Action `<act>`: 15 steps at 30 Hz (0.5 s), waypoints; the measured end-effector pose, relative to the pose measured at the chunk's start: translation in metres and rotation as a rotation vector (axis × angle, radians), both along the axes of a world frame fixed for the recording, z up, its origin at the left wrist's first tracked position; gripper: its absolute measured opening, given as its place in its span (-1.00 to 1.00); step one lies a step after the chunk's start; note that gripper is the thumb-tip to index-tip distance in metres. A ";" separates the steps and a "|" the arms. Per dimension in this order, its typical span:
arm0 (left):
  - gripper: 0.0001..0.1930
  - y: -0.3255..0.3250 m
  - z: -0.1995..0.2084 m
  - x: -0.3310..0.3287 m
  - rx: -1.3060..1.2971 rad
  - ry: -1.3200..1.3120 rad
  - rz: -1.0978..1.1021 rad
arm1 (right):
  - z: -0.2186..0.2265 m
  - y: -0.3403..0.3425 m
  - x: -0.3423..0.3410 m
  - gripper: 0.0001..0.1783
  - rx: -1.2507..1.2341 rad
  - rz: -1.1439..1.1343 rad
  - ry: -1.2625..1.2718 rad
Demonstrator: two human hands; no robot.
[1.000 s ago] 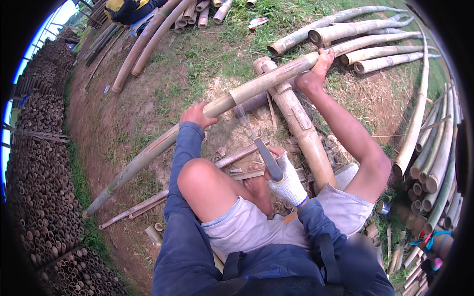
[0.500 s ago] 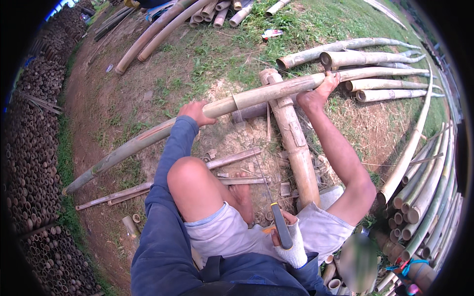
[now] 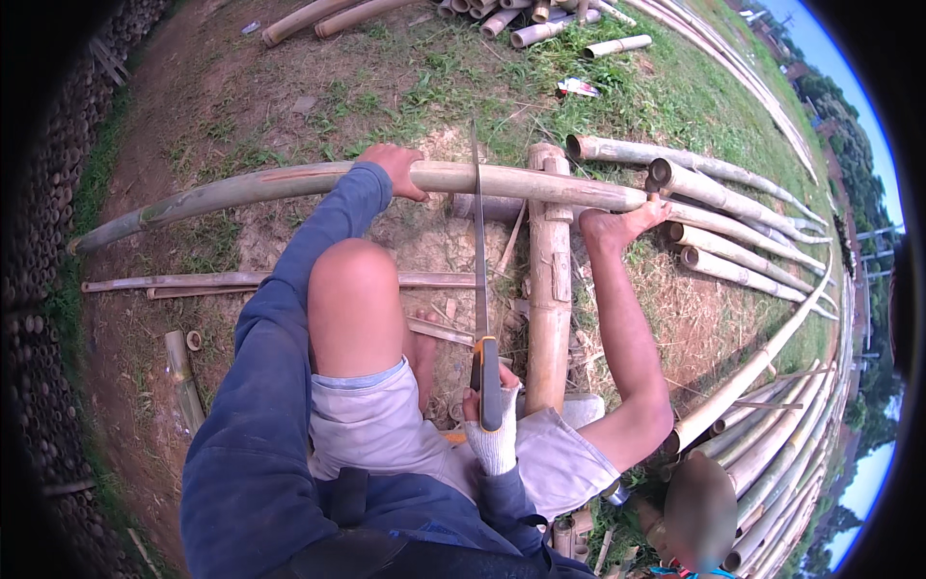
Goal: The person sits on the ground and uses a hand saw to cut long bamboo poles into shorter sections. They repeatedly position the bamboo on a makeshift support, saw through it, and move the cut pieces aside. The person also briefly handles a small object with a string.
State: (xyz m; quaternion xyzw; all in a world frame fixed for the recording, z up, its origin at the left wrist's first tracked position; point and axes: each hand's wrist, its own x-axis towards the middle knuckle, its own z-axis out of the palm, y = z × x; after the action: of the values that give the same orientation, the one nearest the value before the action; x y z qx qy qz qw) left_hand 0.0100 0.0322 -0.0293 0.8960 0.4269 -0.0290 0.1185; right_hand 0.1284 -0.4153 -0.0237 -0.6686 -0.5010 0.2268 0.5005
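Note:
A long bamboo pole (image 3: 289, 183) stretches from left to right, propped on an upright-looking thick bamboo support (image 3: 550, 280). My left hand (image 3: 394, 170), at the end of a blue sleeve, is wrapped over the pole left of the support. In my gloved right hand (image 3: 492, 415) is a hand saw (image 3: 482, 289) with a black and orange handle, held close to my lap. Its thin blade points away and crosses the pole between my left hand and the support. My right bare foot (image 3: 617, 230) presses against the pole past the support.
Several bamboo poles (image 3: 733, 183) lie at the right, with a larger stack (image 3: 781, 425) nearer. Split bamboo strips (image 3: 212, 281) rest on the ground before my bent left knee. Cut bamboo pieces (image 3: 531, 34) are piled at the far side. A person (image 3: 701, 511) is at the lower right.
My right hand has brought the saw forward and more upright, so its blade now reaches across the pole. My left hand keeps its hold on the pole. The whole view has turned.

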 end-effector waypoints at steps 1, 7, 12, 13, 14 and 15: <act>-0.10 0.002 0.000 0.001 -0.006 -0.003 -0.006 | 0.015 -0.034 -0.007 -0.33 -0.094 -0.017 0.089; -0.09 0.000 0.003 0.001 0.001 0.043 0.041 | 0.014 0.028 0.012 -0.39 -0.115 0.006 0.029; -0.10 -0.007 0.004 -0.001 0.037 -0.036 0.037 | -0.042 0.182 0.050 -0.40 0.078 0.020 0.148; -0.10 -0.006 0.004 -0.001 0.029 -0.044 0.023 | -0.044 0.184 0.048 -0.39 0.044 0.014 0.169; -0.10 -0.005 0.002 -0.001 0.010 -0.057 0.006 | -0.041 0.171 0.047 -0.38 0.076 0.009 0.167; -0.07 -0.003 0.002 0.000 -0.045 -0.023 -0.010 | -0.035 0.152 0.039 -0.36 0.102 0.006 0.111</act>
State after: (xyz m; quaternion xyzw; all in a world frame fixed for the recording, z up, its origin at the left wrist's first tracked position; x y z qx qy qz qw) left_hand 0.0099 0.0290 -0.0277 0.8956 0.4202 -0.0288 0.1435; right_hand 0.1673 -0.2630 -0.0587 -0.6270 -0.4853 0.2392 0.5604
